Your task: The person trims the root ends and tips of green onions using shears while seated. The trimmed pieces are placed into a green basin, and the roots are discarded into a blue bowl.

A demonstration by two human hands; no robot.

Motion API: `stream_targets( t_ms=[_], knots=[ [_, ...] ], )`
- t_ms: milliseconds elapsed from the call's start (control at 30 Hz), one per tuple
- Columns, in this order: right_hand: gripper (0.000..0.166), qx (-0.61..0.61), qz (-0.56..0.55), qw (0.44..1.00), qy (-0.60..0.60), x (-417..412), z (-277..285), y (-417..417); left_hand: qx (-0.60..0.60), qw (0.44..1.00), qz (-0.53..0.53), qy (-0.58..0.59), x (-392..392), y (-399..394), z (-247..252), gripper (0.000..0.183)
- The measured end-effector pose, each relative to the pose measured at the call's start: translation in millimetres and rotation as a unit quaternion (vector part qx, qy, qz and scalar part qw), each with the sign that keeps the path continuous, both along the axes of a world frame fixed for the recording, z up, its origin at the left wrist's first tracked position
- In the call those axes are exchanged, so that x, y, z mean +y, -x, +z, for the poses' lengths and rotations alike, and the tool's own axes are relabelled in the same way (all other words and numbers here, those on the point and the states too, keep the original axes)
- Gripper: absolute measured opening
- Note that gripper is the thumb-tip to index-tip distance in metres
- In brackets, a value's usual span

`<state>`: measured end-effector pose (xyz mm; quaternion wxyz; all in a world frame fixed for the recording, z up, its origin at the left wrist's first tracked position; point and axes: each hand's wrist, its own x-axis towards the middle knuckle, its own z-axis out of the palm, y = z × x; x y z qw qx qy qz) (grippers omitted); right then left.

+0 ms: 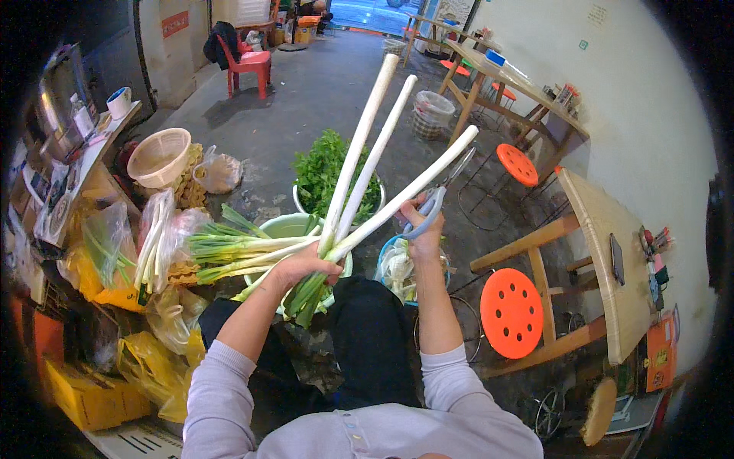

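My left hand (307, 267) grips several long leeks by their green ends. Three white stalks (361, 152) fan out up and away from it. In my right hand (421, 235) is a pair of scissors (434, 206) with grey-blue handles, its blades pointing away beside the rightmost stalk. More green onions (246, 252) lie across a pale green basin (281, 225) under my left hand. Beyond it, leafy green herbs (330, 166) fill a white basin (297, 198). Below my right hand stands a blue-rimmed container (380, 261) with a plastic liner and pale scraps in it.
Bagged leeks (155, 246), yellow plastic bags (152, 367) and a pink plastic basket (160, 158) crowd the left side. An orange stool (511, 312) and a wooden table (602, 258) stand at right. A lined wastebasket (433, 112) and a red chair (249, 63) are farther off.
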<state>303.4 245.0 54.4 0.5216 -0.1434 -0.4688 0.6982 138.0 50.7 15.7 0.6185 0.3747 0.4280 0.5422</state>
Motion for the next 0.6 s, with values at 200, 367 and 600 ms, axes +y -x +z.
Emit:
stream_targets(
  t_ms=[200, 367, 600],
  knots=[
    [0.031, -0.015, -0.032, 0.999, 0.017, -5, 3, 0, 0.067, 0.998, 0.017, 0.004, 3, -2, 0, 0.058],
    [0.028, -0.023, -0.075, 0.996, 0.048, -8, -10, 1, 0.153, 0.987, 0.055, -0.012, 7, -3, -2, 0.057],
    [0.027, -0.047, 0.024, 0.998, -0.017, -42, -13, 17, 0.191, 0.975, 0.108, -0.040, 8, -14, -1, 0.066]
  ],
)
